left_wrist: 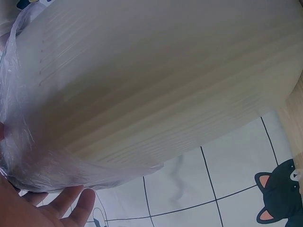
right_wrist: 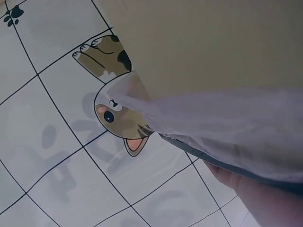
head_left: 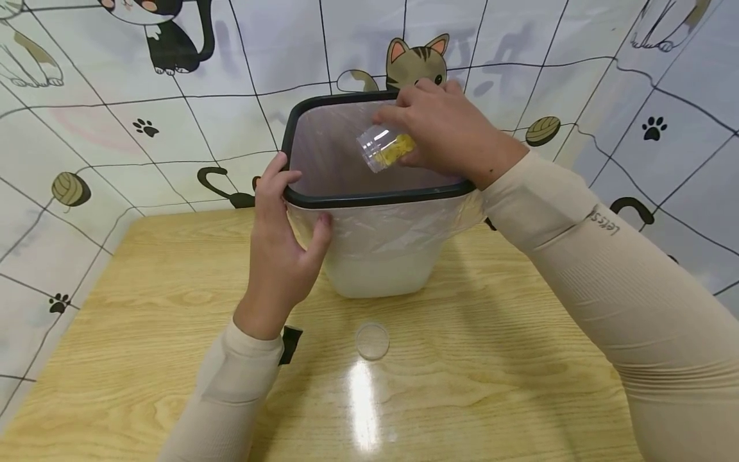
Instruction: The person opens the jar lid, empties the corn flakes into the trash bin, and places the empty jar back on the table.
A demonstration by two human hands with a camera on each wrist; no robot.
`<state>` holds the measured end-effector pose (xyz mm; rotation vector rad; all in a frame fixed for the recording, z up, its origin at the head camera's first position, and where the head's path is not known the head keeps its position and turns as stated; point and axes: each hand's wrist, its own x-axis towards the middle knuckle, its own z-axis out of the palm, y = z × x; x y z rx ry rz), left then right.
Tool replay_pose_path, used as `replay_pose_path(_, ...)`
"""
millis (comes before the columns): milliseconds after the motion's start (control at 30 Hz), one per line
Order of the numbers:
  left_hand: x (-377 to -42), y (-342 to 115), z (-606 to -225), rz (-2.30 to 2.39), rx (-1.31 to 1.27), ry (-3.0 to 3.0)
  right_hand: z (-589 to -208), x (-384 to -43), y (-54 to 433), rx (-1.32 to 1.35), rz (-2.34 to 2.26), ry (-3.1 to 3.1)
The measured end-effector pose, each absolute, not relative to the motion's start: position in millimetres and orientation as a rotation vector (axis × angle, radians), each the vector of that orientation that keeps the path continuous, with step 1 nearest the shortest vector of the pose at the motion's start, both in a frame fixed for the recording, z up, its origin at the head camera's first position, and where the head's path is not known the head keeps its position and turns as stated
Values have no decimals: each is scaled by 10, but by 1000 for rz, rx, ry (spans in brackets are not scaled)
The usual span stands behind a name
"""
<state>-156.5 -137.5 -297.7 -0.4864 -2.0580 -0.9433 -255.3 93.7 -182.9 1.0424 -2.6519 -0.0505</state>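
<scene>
At left, a cat-print wall covering [head_left: 219, 128] backs a wood-grain tabletop [head_left: 173, 308], whose far-left corner shows bare. A person's left hand [head_left: 283, 256], in a beige sleeve [head_left: 231, 391], grips the near-left corner of a bin's black rim [head_left: 369, 201], thumb against the outer front and fingers bent around the side. The pale bin [head_left: 381, 276], its clear plastic liner [head_left: 375, 231] folded over the outside, stands near the middle of the tabletop's far edge; a clear round disc [head_left: 372, 341] lies flat in front of it, farther from that edge. Over the bin's opening, right of its middle, a clear jar [head_left: 372, 144] tilts leftward, yellow contents [head_left: 394, 149] inside, held between the thumb and fingers of the right hand [head_left: 447, 131], whose sleeved forearm [head_left: 606, 282] reaches in from the right.
</scene>
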Motion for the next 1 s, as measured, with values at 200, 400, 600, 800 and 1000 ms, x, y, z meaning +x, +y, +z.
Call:
replay_pose_path(200,-1574,-1373,-2977,-945,-492,-2050,-1826,-2550,943,1038,-64,-2651)
replay_pose_path(400,-1573,-1374,-2979,-946,-492,-2051,-1825,-2547,940,1030,-80,-2637)
replay_pose_path(600,-1585,-1375,-2974,-951,-506,-2038,-1817,-2549,937,1025,-95,-2624)
replay_pose_path(800,-1576,-1375,-2984,-962,-495,-2043,-1831,-2557,936,1050,-119,-2609)
replay_pose_path(1000,-1578,-1378,-3004,-970,-505,-2028,-1848,-2560,933,1059,-106,-2619)
